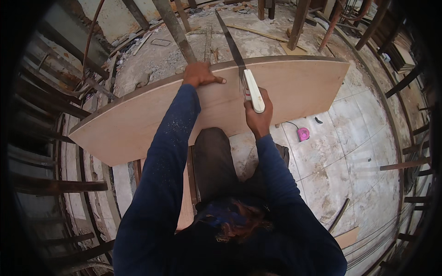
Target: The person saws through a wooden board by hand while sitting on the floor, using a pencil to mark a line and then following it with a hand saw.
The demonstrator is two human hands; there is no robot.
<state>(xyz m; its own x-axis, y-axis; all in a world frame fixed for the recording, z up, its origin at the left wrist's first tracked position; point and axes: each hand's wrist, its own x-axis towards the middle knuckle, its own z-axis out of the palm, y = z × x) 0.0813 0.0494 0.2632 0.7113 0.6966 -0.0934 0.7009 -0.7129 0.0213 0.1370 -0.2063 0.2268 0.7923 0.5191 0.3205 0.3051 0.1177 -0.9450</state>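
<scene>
A long plywood board (pixel 294 89) stands on edge across the view, its pale brown face toward me. My left hand (pixel 199 75) grips its top edge, fingers over the far side and thumb stretched along the face. To the right of it, my right hand (pixel 260 112) is wrapped round the white handle of a handsaw (pixel 232 43). The saw's dark blade crosses the board's top edge and points up and away. Where the teeth meet the wood is too fine to make out. My knee is close to the board's lower edge.
A pink tape measure (pixel 303 134) lies on the dirty tiled floor (pixel 336 158) at the right, with a small dark object (pixel 318 120) beside it. Wooden posts (pixel 174 30) rise beyond the board. Rubble (pixel 161 64) covers the far ground. More timber lines both sides.
</scene>
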